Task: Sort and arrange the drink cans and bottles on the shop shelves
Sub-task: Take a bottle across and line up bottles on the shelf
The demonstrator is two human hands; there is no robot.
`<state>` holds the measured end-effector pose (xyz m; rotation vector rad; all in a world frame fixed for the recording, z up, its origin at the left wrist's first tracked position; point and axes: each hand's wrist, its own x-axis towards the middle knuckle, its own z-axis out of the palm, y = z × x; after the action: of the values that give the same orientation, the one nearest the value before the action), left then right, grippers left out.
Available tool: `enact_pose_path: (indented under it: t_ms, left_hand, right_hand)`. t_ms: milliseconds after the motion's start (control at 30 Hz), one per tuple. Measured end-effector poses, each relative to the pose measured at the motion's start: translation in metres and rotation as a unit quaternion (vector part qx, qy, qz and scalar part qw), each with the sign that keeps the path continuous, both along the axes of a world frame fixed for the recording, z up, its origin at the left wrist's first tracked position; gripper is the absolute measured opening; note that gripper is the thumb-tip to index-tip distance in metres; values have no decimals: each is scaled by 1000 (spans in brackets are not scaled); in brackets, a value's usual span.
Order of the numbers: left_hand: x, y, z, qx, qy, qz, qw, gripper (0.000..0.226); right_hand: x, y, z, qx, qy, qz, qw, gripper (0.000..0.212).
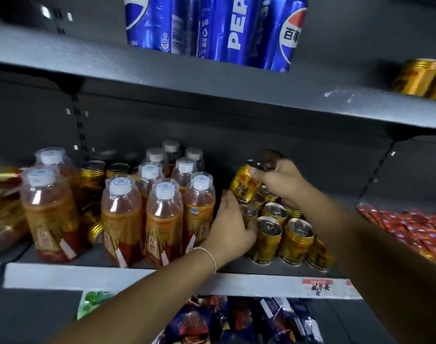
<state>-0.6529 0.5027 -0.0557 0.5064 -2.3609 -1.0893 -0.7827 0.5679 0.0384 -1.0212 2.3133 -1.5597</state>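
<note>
My right hand (279, 180) grips a gold Red Bull can (241, 185) by its top, tilted above a cluster of upright gold cans (281, 234) on the middle shelf (137, 276). My left hand (230, 227) is curled round a gold can at the left edge of that cluster, fingertips near the raised can's base. Left of the cans stand several clear bottles of orange-brown tea (163, 219) with white caps. More gold cans (92, 175) sit behind those bottles, one lying on its side (95, 232).
Blue Pepsi cans (217, 28) stand on the upper shelf (212, 80), with gold cans (420, 78) at its right end. Red packets (410, 227) fill the shelf section to the right. Snack bags (236, 321) lie below; wrapped goods (3, 212) sit far left.
</note>
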Motion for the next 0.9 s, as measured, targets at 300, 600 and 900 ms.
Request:
enact_pose_path:
  t_ms: [300,600,900]
  left_hand:
    - [-10,5,-13,-44,-51,13,998,67]
    - [-5,8,-20,-43,-72,45,995,74]
    - [2,6,-27,-79,-71,38,994,48]
  right_hand:
    - [-26,-43,-27,100,136,40,985,65]
    - [-46,-67,-57,203,181,70,960,82]
    - [-57,-73,-70,242,208,65,946,76]
